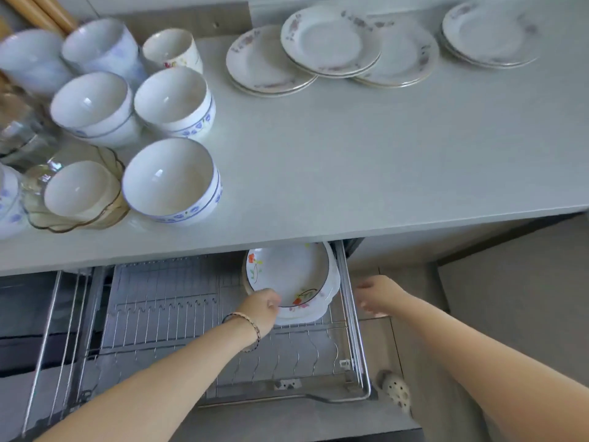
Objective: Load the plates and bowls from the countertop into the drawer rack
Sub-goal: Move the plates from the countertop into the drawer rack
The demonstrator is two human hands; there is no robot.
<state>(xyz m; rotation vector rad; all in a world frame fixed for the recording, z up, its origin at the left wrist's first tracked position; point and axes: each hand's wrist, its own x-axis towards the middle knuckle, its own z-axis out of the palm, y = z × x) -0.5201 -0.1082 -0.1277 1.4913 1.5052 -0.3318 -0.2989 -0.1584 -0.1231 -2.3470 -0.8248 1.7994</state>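
Gripping the near rim of a flower-painted plate point(288, 275), the left hand point(259, 309) is seen at lower centre of the frame, fingers closed on the plate edge; a beaded bracelet point(250, 327) is worn on that wrist. The plate is leaned among a few others at the right end of the wire drawer rack point(178, 314), partly tucked under the countertop point(350, 161) edge. The right hand point(377, 295) is held just right of the rack's side rail, fingers loosely spread, nothing gripped; it is motion-blurred. The rest of the rack's slots, centre and left, are seen unfilled. On the countertop, stacked blue-patterned bowls point(172, 180) are grouped at upper left, beside a small bowl set in a scalloped glass dish point(76, 199). Overlapping stacks of floral-rimmed plates point(331, 43) are spread along the upper centre, with one more stack point(487, 33) at upper right. A spotted slipper point(396, 392) is visible on the floor, lower right.
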